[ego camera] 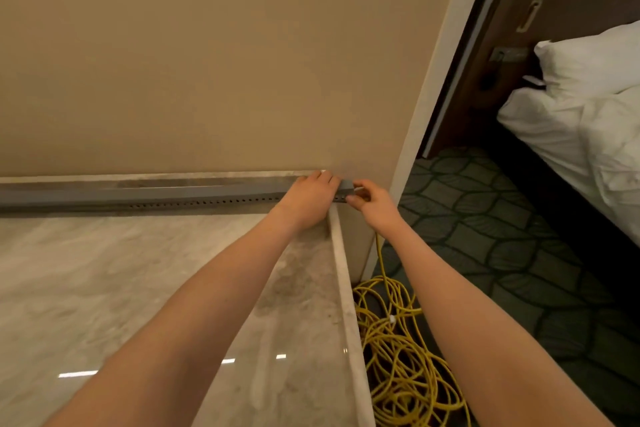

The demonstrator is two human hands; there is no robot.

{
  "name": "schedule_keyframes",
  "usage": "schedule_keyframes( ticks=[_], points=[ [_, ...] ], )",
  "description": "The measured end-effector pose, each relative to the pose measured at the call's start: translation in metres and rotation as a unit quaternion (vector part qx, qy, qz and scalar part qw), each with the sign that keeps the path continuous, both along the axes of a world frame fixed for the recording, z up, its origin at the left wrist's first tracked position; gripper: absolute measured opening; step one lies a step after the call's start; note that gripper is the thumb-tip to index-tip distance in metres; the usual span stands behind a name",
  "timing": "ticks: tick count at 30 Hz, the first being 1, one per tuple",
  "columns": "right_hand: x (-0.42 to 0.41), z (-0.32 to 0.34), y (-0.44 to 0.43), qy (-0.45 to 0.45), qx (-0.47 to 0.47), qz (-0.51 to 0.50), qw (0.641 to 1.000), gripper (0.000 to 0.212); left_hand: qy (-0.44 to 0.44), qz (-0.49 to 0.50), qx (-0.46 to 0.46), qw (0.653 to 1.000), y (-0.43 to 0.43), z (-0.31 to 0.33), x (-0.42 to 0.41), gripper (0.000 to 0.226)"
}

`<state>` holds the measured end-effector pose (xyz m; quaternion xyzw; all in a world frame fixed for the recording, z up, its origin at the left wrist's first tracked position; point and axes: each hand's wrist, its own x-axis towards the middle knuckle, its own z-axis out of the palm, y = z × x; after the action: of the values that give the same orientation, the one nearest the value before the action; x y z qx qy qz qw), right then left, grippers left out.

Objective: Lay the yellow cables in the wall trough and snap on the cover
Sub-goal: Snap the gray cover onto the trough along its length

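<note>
A long grey slotted trough (194,196) runs along the foot of the beige wall, its smooth cover on top and a row of holes below. At its right end, by the wall corner, my left hand (311,196) lies over the cover with its fingers bent over the top edge. My right hand (372,199) pinches the very end of the trough between thumb and fingers. A loose tangle of yellow cables (405,354) lies on the carpet under my right forearm. One yellow strand (380,253) rises toward my right hand; its upper end is hidden.
A glossy marble counter (121,288) with a raised right edge fills the lower left. Patterned dark green carpet (502,236) covers the floor to the right. A bed with white linen (588,121) and a dark headboard stands at the far right.
</note>
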<state>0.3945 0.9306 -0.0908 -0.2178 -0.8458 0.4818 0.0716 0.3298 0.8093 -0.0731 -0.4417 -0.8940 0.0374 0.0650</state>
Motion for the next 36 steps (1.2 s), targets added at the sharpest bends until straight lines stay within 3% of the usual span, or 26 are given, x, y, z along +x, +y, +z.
schedule_keyframes(
  ticks=[6, 8, 10, 16, 19, 23, 27, 36],
  points=[
    [-0.008, -0.005, 0.009, 0.027, -0.005, 0.034, 0.999, 0.018, 0.042, -0.006, 0.029, 0.999, 0.004, -0.004, 0.005, 0.040],
    [-0.010, -0.006, 0.012, 0.031, 0.004, 0.043, 0.999, 0.024, 0.046, 0.001, 0.056, 0.997, 0.007, -0.002, 0.008, 0.049],
    [-0.009, -0.005, 0.014, 0.037, -0.008, 0.044, 0.998, 0.032, 0.057, -0.002, 0.048, 0.997, 0.013, 0.000, 0.008, 0.042],
    [-0.008, -0.007, 0.016, 0.049, -0.027, 0.042, 0.998, 0.024, 0.034, -0.004, -0.007, 0.999, 0.011, 0.002, -0.003, 0.040],
    [-0.008, -0.005, 0.017, 0.048, -0.043, 0.029, 0.997, 0.030, 0.008, -0.007, -0.029, 1.000, 0.004, 0.003, -0.012, 0.042],
    [-0.008, -0.006, 0.019, 0.041, -0.055, 0.025, 0.997, 0.033, -0.052, -0.019, -0.013, 0.998, 0.001, 0.005, -0.017, 0.047],
    [-0.010, -0.004, 0.022, 0.033, -0.043, 0.037, 0.998, 0.018, -0.055, -0.036, 0.009, 0.998, 0.007, 0.005, -0.011, 0.051],
    [-0.009, -0.005, 0.023, 0.031, -0.033, 0.030, 0.999, 0.026, -0.060, -0.047, -0.020, 0.997, 0.006, 0.007, -0.011, 0.053]
  ],
)
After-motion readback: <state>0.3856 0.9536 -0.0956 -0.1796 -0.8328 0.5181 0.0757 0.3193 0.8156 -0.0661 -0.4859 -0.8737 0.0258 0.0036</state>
